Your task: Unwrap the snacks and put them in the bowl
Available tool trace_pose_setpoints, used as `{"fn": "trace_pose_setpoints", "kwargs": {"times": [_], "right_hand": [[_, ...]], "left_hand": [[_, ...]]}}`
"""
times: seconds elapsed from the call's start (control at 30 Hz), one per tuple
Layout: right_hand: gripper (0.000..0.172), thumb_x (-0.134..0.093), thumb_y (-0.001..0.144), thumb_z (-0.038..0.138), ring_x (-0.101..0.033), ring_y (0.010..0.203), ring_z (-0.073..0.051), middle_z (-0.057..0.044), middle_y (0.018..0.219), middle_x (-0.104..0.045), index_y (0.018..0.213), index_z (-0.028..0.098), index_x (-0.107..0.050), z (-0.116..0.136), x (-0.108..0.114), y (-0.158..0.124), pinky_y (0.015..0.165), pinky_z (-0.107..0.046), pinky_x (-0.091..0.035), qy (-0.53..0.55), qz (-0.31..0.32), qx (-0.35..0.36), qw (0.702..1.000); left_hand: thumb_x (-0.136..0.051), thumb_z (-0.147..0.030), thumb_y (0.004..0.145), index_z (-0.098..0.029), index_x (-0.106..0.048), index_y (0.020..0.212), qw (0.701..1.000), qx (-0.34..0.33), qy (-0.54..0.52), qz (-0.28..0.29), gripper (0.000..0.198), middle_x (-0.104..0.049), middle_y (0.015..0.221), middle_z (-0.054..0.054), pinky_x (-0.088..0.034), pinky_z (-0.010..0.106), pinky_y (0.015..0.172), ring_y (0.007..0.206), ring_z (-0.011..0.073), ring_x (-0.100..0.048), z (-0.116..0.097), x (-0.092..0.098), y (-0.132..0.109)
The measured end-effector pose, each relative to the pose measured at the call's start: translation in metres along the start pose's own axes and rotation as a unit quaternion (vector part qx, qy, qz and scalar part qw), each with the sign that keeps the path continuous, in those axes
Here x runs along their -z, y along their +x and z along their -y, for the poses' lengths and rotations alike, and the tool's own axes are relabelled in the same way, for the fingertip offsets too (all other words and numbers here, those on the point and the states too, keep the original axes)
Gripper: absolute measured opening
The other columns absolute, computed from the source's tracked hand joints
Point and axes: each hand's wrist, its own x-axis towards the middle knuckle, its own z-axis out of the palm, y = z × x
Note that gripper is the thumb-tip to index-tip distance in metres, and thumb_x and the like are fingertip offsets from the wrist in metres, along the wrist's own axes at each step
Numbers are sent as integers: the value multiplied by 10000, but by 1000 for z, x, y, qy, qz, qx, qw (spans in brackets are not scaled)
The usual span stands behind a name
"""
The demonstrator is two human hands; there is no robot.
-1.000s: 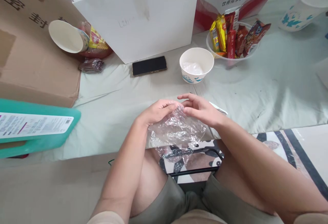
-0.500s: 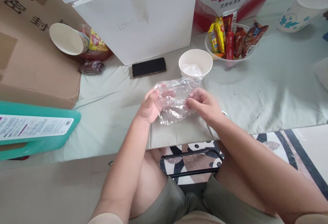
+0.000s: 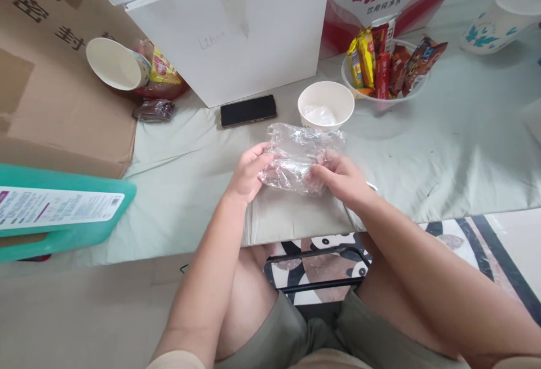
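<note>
A crinkled clear plastic bag [image 3: 296,158] is stretched between my two hands over the cloth-covered table. My left hand [image 3: 250,172] pinches its left edge between thumb and fingers. On the right side, my right hand [image 3: 340,176] grips the bag with the thumb on top. Just beyond the bag stands a white paper bowl [image 3: 347,104] with clear crumpled plastic [image 3: 319,114] inside. A black phone [image 3: 248,111] lies to the left of the bowl, flat on the cloth.
Snack packets fill a clear bowl [image 3: 386,107] at the back right, near a large paper cup [image 3: 492,28]. White [image 3: 236,36] and brown [image 3: 63,104] boxes stand behind and left. A tipped cup [image 3: 114,65], snack packs and a green container [image 3: 114,222] are at the left.
The plastic bag is spread wider and flatter, its lower edge drawn up. My left hand has closed more on the bag's edge. The view has shifted slightly.
</note>
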Motion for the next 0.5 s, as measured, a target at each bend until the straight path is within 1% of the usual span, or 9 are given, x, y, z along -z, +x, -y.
{"fn": "trace_pose_setpoints", "kwargs": {"times": [0.07,0.1,0.17,0.23,0.37,0.47,0.5], "right_hand": [[264,-679,749,380,-635,606,-154,8,649,-690,752,245,-452,1,0,-1,571,-276,-465,9,5,5,1000],[273,-681,748,389,-633,593,-153,10,644,-690,758,246,-449,1,-1,-1,560,-274,-465,14,9,4,1000],[282,-684,751,403,-610,536,-142,24,608,-673,777,247,-450,1,-1,-1,520,-264,-450,17,15,-6,1000],[272,-682,759,402,-578,478,-130,44,553,-636,799,245,-464,1,0,-2,481,-252,-424,13,18,-19,1000],[265,-692,748,394,-536,407,-132,78,486,-571,867,249,-504,-1,2,-1,428,-249,-388,16,23,-30,999],[329,-703,726,391,-532,402,-146,96,495,-554,990,261,-558,-3,3,0,426,-272,-413,68,18,-19,997],[332,-707,720,383,-526,410,-141,96,505,-552,1000,262,-575,-4,3,1,431,-272,-414,90,13,-12,996]], "left_hand": [[-800,-346,636,-144,-669,972,999,31,16,38,413,-731,805,32,-511,237,580,639,133,-674,-1,-1,-2],[-808,-358,629,-142,-665,923,997,41,34,47,392,-717,756,26,-501,237,550,599,132,-662,-1,-1,-3],[-808,-356,632,-148,-653,866,996,42,66,48,349,-676,660,2,-472,230,489,517,118,-617,0,-1,-3],[-798,-345,648,-159,-656,875,996,31,75,47,326,-627,595,-31,-436,219,435,461,100,-564,1,1,-3],[-791,-299,652,-180,-668,926,997,31,56,40,323,-561,536,-76,-430,199,406,414,68,-484,-3,5,-4],[-785,-268,635,-198,-659,898,998,30,12,45,300,-503,483,-97,-413,185,388,391,65,-457,-6,5,-6],[-782,-265,634,-198,-655,864,999,23,-3,49,271,-489,471,-97,-403,183,380,384,65,-454,-7,5,-6]]}}
